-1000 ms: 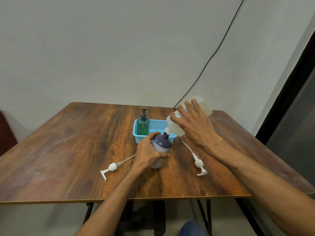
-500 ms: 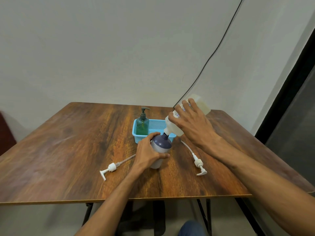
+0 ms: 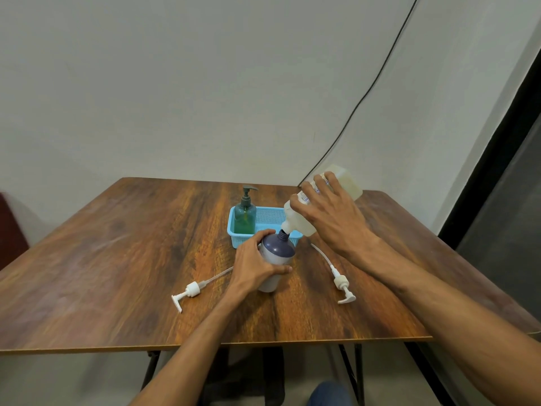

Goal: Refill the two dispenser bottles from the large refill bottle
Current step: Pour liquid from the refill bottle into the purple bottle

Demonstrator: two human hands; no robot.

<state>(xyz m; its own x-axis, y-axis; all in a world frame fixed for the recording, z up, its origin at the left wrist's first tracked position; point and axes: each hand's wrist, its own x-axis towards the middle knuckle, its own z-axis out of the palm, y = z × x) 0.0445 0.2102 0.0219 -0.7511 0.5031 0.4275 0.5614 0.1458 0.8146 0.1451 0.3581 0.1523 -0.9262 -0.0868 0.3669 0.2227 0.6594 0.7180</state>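
Nearest you, two loose pump heads lie on the table [image 3: 117, 259]: one pump head [image 3: 191, 290] to the left of your left forearm, the other pump head [image 3: 342, 284] to the right, both well clear of the pour.

Between them your left hand [image 3: 257, 268] wraps around the purple-topped dispenser bottle [image 3: 278, 249], which stands upright on the wood just in front of the blue basket [image 3: 241, 244]. Your right hand [image 3: 333, 218] grasps the large refill bottle [image 3: 295, 221] from above, tipped neck-down with its spout at the open mouth.

Over the last second almost nothing has shifted: same grips, same tilt, spout on the same mouth. That suggests a steady pour into the first bottle; how full it is cannot be seen.

Behind, the green dispenser bottle [image 3: 245, 219] stands in the basket with its pump on, probably next. A cable [image 3: 366, 92] runs up the wall.
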